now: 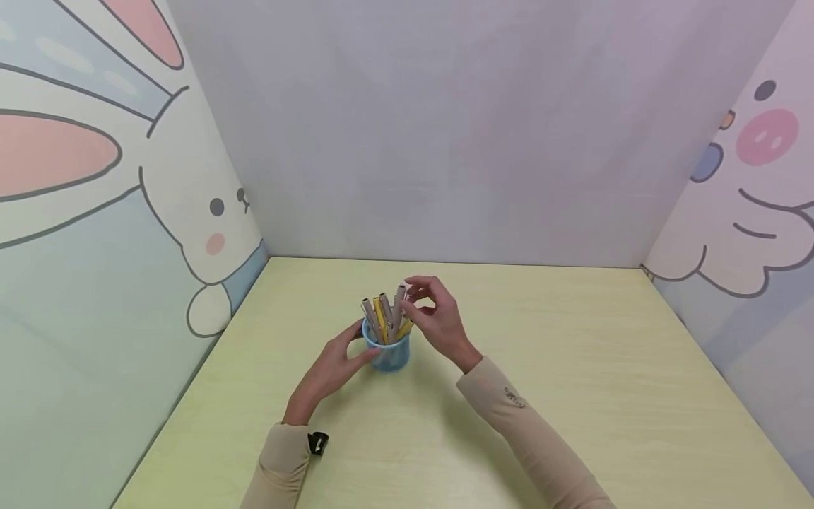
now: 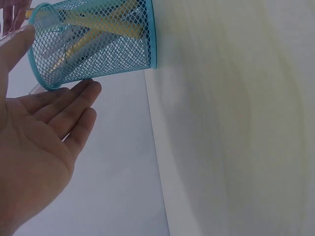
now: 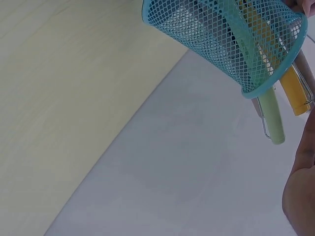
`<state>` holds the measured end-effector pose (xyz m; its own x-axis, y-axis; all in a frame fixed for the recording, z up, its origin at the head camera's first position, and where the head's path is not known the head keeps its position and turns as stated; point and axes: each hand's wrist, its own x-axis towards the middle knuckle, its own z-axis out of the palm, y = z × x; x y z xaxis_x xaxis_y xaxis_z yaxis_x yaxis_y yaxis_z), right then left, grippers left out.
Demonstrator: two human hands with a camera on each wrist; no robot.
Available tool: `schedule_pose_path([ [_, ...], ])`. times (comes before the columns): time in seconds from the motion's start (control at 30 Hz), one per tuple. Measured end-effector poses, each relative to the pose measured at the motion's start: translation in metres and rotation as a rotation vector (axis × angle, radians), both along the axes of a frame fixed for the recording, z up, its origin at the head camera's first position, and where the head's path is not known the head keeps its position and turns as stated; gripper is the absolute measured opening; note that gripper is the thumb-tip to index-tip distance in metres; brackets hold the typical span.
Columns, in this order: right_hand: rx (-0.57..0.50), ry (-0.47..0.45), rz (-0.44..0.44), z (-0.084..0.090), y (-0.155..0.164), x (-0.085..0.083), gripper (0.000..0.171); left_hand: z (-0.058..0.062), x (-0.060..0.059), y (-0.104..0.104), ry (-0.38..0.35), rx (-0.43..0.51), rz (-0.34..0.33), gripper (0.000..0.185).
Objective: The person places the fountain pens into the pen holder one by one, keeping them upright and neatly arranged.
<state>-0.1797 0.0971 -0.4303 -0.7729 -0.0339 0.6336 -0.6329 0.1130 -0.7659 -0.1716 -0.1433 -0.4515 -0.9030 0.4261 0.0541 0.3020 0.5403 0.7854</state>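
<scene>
A blue wire-mesh pen cup (image 1: 391,360) stands on the table, with several grey and yellow pens sticking out of its top. My left hand (image 1: 332,366) holds it from the left, thumb at the front of the rim and fingers against the far side. At the cup's mouth, the thumb and fingers of my right hand (image 1: 440,322) pinch a grey pen (image 1: 398,305), whose lower end is inside the cup. The right wrist view also shows a light green pen (image 3: 273,120) and a yellow pen (image 3: 294,91) with metal clips, projecting past the rim.
The pale wooden table (image 1: 572,382) reaches to a plain grey back wall (image 1: 432,141). Side panels with a cartoon rabbit (image 1: 197,233) and a pink-nosed figure (image 1: 731,233) flank it. A small black object (image 1: 318,443) sits at the left sleeve cuff.
</scene>
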Motion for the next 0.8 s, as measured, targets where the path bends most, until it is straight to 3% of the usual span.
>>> schedule_pose_path([
  [0.33, 0.022, 0.01, -0.059, 0.002, 0.005, 0.004, 0.04, 0.0, -0.001, 0.001, -0.017, 0.002, 0.005, 0.079],
  [0.6, -0.001, -0.014, -0.053, 0.007, 0.015, 0.011, 0.04, 0.001, -0.003, -0.002, 0.002, -0.007, -0.001, 0.08],
  [0.8, 0.04, -0.041, -0.082, -0.002, 0.036, 0.013, 0.043, 0.007, -0.006, -0.009, 0.016, -0.037, 0.018, 0.082],
])
